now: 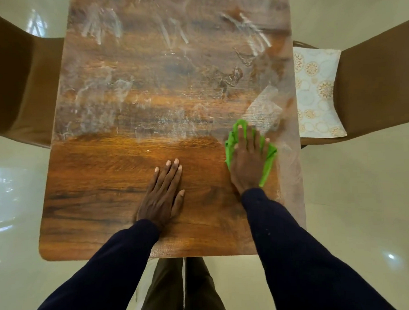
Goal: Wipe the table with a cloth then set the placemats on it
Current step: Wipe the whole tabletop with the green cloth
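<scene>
Dark sleeves come in from the bottom of the frame, and both hands are down on the bench [107, 206]. Left hand [162, 196], just below centre, lies flat with fingers together, palm on bare wood, holding nothing — bracing, by the look of it. Right hand [247, 162], at centre right, is spread wide and pressed palm-down on the green cloth [268, 162]; that grip is an open, flat press with fingers splayed over the fabric, not a pinch.

Bunched and folded under the palm, the cloth looks soft, light and limp, so pressure from above is what should carry it; a pinch would only be needed to lift it. Its long axis runs from the upper left tip above the fingertips down to the lower right tail beside the wrist.

Across the upper half of the frame, and down the right edge, the bench is hazed with whitish smears; the lower left looks clean.

Off the bench, at right of frame, a patterned placemat [318, 91] rests on a brown chair [378, 81]. It looks thin, flat and flexible, long axis running up and down the frame, best taken by an edge.
</scene>
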{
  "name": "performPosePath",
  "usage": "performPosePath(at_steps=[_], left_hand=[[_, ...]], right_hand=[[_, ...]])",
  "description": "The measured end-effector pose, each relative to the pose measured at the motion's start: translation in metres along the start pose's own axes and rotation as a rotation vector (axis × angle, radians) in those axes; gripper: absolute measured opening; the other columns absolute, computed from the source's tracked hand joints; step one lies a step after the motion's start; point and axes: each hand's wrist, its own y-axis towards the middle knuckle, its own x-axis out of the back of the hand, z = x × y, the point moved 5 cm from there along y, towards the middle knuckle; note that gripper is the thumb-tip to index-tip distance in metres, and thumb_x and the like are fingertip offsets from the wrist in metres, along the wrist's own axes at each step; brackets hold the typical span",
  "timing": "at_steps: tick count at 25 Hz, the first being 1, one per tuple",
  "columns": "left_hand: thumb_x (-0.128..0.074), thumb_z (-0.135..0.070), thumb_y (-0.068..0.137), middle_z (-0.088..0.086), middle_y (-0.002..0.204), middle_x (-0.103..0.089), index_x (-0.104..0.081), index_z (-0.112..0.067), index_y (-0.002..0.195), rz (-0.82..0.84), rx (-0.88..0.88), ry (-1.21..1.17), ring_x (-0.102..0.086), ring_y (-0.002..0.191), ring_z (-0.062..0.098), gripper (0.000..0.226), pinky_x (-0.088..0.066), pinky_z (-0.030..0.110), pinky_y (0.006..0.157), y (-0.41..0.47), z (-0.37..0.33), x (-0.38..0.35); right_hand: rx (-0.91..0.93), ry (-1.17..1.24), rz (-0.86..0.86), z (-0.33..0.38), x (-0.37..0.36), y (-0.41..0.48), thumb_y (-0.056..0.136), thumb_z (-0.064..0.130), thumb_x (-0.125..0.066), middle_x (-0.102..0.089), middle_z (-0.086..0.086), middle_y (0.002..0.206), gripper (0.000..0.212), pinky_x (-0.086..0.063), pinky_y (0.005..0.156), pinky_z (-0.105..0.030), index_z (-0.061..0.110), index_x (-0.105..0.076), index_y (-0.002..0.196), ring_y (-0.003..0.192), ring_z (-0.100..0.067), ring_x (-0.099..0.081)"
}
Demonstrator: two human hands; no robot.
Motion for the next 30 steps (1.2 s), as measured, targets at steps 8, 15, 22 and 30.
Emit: performPosePath(at_steps=[8,15,22,30], left_hand=[[-0.028,-0.038,0.111,0.014,0.176,-0.012,-0.024,-0.002,0.165,0.004,0.015,0.036,-0.014,0.163,0.028,0.065,-0.015,0.052,0.131,0.001,-0.001,0.001],[-0.027,-0.037,0.111,0.014,0.176,-0.013,-0.022,-0.002,0.165,0.003,0.016,0.03,-0.013,0.163,0.027,0.065,-0.016,0.052,0.131,0.0,0.001,0.0],[-0.033,-0.025,0.11,0.014,0.174,-0.021,-0.03,-0.002,0.163,-0.061,-0.07,-0.094,-0.017,0.162,0.029,0.058,-0.01,0.053,0.132,-0.004,-0.011,0.007],[-0.028,-0.025,0.112,0.017,0.172,-0.024,-0.029,-0.003,0.163,-0.026,-0.041,-0.269,-0.018,0.161,0.03,0.055,-0.01,0.055,0.131,0.026,-0.089,-0.018]], right_hand=[[0.564,-0.113,0.225,-0.03,-0.003,-0.078,0.112,0.048,-0.031,-0.012,-0.006,0.176,0.061,-0.02,0.124,-0.064,0.022,-0.023,0.167,0.163,-0.028,-0.009],[0.173,-0.007,0.048,0.044,-0.015,-0.026,0.113,0.031,-0.036,-0.008,-0.007,0.177,0.059,-0.003,0.13,-0.058,0.022,-0.019,0.168,0.163,-0.03,-0.003],[0.312,-0.07,0.237,-0.046,-0.007,-0.203,0.112,0.052,-0.034,-0.015,-0.006,0.175,0.064,-0.021,0.125,-0.064,0.021,-0.026,0.167,0.162,-0.03,-0.013],[-0.172,-0.067,0.025,-0.1,0.011,-0.087,0.109,0.045,-0.043,-0.023,-0.011,0.173,0.064,-0.019,0.125,-0.063,0.022,-0.024,0.166,0.159,-0.034,-0.022]])
